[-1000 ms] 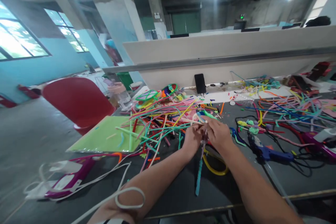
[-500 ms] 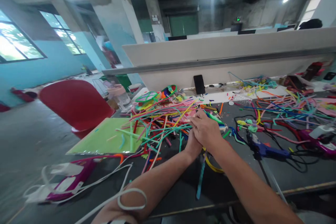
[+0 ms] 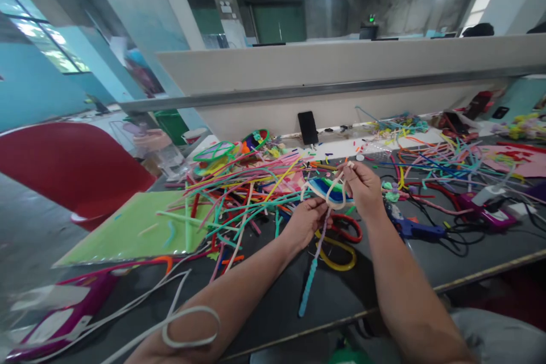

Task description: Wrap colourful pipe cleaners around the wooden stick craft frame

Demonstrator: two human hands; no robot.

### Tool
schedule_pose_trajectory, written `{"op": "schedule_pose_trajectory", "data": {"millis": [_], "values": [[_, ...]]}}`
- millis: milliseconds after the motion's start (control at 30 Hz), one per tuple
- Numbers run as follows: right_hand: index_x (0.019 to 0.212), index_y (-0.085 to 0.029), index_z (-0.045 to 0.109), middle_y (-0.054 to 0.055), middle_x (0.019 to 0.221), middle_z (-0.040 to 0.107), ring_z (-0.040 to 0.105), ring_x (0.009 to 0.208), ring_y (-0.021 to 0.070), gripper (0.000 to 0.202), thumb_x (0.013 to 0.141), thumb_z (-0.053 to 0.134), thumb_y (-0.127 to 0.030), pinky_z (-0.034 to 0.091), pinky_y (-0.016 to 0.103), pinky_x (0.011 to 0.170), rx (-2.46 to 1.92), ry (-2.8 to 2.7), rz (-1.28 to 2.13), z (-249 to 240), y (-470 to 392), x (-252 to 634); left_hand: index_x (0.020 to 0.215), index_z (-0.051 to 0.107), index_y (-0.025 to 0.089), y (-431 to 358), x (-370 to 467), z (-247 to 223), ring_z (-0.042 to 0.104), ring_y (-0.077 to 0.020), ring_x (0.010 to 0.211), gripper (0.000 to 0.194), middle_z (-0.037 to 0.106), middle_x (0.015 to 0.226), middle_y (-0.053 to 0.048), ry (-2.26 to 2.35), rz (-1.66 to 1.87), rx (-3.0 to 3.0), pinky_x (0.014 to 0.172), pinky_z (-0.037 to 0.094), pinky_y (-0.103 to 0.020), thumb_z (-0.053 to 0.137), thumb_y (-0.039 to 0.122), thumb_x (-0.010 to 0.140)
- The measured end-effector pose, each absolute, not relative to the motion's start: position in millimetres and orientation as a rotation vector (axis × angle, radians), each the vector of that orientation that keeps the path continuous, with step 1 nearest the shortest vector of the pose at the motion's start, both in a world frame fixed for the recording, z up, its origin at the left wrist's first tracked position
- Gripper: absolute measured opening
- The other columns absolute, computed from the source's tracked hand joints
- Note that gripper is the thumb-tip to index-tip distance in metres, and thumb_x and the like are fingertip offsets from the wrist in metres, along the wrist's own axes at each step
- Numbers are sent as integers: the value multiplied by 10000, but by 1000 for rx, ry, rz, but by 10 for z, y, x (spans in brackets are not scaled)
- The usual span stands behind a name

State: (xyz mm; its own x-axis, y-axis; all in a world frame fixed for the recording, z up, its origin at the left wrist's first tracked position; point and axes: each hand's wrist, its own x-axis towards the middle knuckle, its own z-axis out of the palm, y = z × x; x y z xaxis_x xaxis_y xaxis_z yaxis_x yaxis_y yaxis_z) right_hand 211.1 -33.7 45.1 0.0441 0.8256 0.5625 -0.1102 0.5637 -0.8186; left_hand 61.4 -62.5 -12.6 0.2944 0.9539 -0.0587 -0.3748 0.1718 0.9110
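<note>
Fingertips of the person's bare left hand (image 3: 305, 224) are pinched together on the upper part of a thin, twisted lilac-and-turquoise fuzzy stick (image 3: 315, 259), its lower end toward the dark grey surface (image 3: 273, 298)'s front edge. The bare right hand (image 3: 364, 186) pinches a cream fuzzy strip (image 3: 336, 206), looped above. 1 red ring-shaped handle (image 3: 359, 232) and 1 yellow ring-shaped handle (image 3: 352, 257) lie just beside the stick.
</note>
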Motion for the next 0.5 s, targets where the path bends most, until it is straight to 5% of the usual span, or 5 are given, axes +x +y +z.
{"op": "schedule_pose_trajectory", "data": {"millis": [500], "values": [[944,-193,634,-40,612,506,332,433,46,206,876,547,-367,225,201,405,-528,-1158,944,405,-348,2009,822,641,94,-608,662,-218,545,-66,525,254,626,693,-24,809,1070,774,533,456,-182,789,170,629]]}}
